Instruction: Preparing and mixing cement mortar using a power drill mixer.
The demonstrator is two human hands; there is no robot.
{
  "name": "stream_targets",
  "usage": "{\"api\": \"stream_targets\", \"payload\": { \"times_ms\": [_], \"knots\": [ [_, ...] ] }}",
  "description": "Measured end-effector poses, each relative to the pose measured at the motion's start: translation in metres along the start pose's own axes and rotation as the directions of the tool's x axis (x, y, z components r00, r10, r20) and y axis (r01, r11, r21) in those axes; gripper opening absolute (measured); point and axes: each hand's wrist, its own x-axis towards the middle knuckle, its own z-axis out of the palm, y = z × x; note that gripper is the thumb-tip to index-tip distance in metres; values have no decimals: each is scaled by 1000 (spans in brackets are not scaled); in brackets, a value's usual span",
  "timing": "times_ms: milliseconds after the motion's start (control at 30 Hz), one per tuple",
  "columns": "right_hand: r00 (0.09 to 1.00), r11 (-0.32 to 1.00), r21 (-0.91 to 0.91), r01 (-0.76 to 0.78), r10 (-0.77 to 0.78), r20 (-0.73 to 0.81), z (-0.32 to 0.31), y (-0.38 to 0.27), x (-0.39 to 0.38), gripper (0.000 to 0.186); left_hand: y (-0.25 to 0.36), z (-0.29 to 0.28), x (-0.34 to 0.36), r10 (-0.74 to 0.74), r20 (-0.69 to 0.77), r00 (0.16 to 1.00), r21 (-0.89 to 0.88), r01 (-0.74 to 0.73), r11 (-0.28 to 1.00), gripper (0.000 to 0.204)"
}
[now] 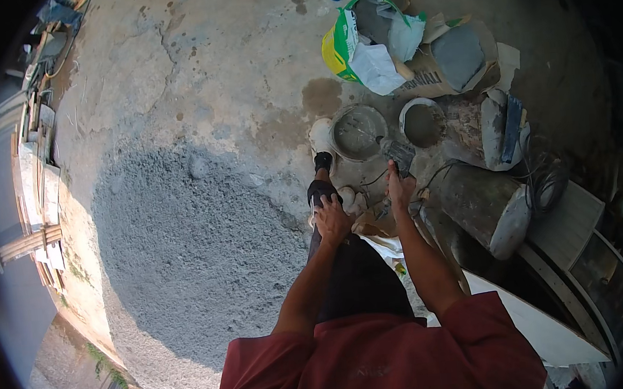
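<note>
Cracked, stained concrete floor fills the upper half of the view, and a broad heap of grey gravel and sand spreads over it from about 8 o'clock toward the centre.

Just right of centre, the person's left hand lies flat on their own dark-trousered thigh, fingers spread and gripping nothing. The right hand is raised a little further out, toward 1 o'clock, closed around a small grey, mortar-caked tool; what kind of tool it is cannot be made out.

Right beyond that tool sit two round pans: a larger grey mixing pan and, just to its right, a smaller bucket with a white rim. A white shoe touches the larger pan's left edge.

Further up, at about 12 to 1 o'clock, an opened green-and-yellow sack and a brown paper cement bag lean together. At 3 o'clock, a mortar-crusted drum lies on its side beside coiled black cable, crowding the space just right of the right hand. Planks and a white board lie at 4 o'clock.
</note>
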Motion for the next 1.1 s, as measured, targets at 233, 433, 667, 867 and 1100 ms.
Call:
{"api": "stream_targets", "payload": {
  "times_ms": [233,433,667,867,1100],
  "knots": [
    [977,971,-127,203,-210,-45,-11,-1,21,47,-13,22,-8,80,-39,996,117,-75,990,89],
    [937,924,-167,344,-348,3,-13,7,13,40,-19,48,-30,80,63,995,197,-91,976,79],
    [878,857,-195,477,-453,156,-27,7,-4,37,-24,61,97,308,-296,904,-263,-387,884,54],
    [736,666,-328,670,-537,411,-46,23,8,38,-24,94,328,236,-493,837,53,-241,969,45],
    [834,785,-340,519,-376,405,-51,35,5,38,-29,125,384,-57,-239,969,-183,12,983,44]
  ]
}}
